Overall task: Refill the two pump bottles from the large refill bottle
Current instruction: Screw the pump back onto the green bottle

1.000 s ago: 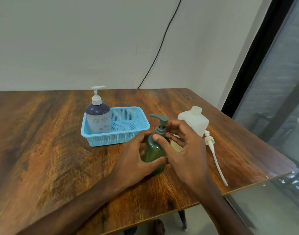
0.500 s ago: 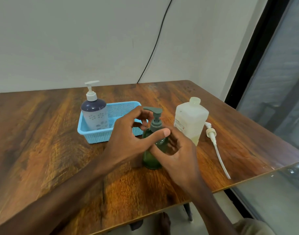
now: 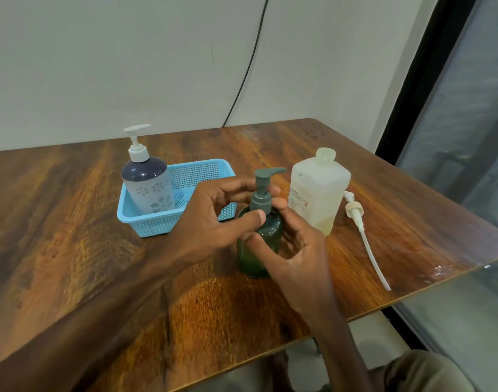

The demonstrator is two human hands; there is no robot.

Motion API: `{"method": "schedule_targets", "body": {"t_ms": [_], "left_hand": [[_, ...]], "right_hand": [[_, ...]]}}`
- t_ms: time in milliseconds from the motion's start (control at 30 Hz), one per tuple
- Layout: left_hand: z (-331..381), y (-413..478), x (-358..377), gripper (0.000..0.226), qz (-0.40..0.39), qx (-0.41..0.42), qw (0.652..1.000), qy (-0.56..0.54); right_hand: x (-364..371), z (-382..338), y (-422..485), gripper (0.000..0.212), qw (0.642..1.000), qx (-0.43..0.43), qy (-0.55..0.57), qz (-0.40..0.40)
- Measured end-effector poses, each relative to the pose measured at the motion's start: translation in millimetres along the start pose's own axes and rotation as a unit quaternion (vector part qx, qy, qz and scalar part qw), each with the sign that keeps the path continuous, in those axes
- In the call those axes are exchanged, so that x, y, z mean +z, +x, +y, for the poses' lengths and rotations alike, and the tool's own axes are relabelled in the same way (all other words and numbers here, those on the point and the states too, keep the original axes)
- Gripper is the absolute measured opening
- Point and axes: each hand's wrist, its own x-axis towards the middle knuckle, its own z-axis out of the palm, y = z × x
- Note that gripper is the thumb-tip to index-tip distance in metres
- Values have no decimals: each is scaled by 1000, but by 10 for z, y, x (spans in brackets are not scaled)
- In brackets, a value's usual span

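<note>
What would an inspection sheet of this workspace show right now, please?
Surface: wooden table, bare around the items.
Job's things: green pump bottle upright, pump fitted; purple pump bottle standing in blue basket; refill bottle uncapped, a little yellowish liquid at the bottom.
Clutter: loose white pump with tube, lying right of the refill bottle.
Grippers: left hand pinches the green bottle's pump collar; right hand holds its body.
Cables: black cable running down the wall.
Surroundings: pale wall behind; glass panel at right.

Two pump bottles (image 3: 147,188) (image 3: 252,261), one refill bottle (image 3: 318,188), one basket (image 3: 151,227), one pump (image 3: 354,208)
</note>
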Motion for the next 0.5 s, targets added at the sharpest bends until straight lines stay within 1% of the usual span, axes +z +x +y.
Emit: {"method": "schedule_targets", "body": {"t_ms": [100, 167, 200, 233, 333, 367, 500], "left_hand": [[0, -19, 94, 36, -6, -12, 999, -53], [32, -24, 131, 30, -11, -17, 998, -66], [42, -26, 143, 24, -8, -15, 998, -55], [46, -32, 154, 24, 1, -14, 1000, -25], [30, -35, 133, 34, 52, -14, 993, 101], [33, -34, 110, 34, 65, -12, 991, 115], [53, -57, 30, 39, 87, 11, 992, 94]], "right_hand": [[49, 7, -22, 52, 1000, -6, 20, 11], [73, -6, -34, 52, 999, -18, 30, 17], [78, -8, -32, 53, 999, -24, 32, 21], [84, -12, -35, 54, 999, -25, 33, 22], [92, -1, -36, 54, 999, -18, 27, 17], [90, -1, -36, 53, 999, -10, 28, 17], [76, -31, -43, 46, 999, 1, 47, 15]]}}
